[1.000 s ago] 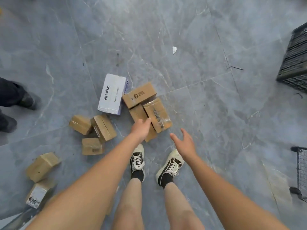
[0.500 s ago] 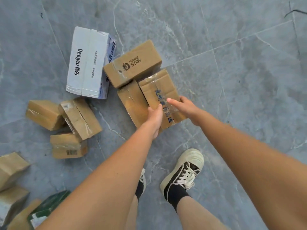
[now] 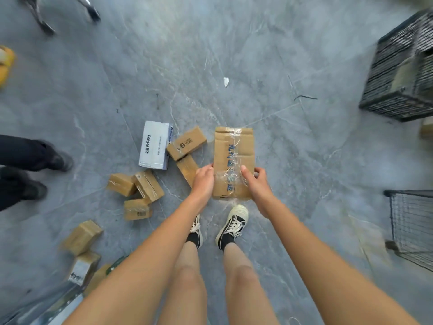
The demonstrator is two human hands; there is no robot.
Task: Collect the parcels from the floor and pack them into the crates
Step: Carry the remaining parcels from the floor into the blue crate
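Two bare knees and, below them, two black-and-white sneakers [image 3: 232,225] are seen planted on the grey marbled floor [image 3: 293,160]; both forearms are stretched forward above them; a taped brown parcel [image 3: 234,151] printed with blue characters is held off the floor in front of the feet, its long side pointing away; its left edge is gripped by the left hand [image 3: 203,181], fingers curled under and out of sight; its right edge is gripped by the right hand [image 3: 256,184], the thumb laid across the clear tape on top; to the near left, blurred parcels [image 3: 82,235] are scattered at the frame's lower corner; beside the left hand a narrow brown box [image 3: 187,168] is partly hidden, touched at its far end by a logo-printed box [image 3: 187,143]; just beside that, a white box [image 3: 154,145] with dark lettering is laid flat; three small brown boxes [image 3: 138,191] are clustered to the left of these; another person's dark shoes [image 3: 46,170] are seen at the left edge; a wire basket [image 3: 412,226] is placed at the right edge; farther off, at the upper right, a black slatted crate [image 3: 398,71] is set on the floor, well apart from the held parcel.
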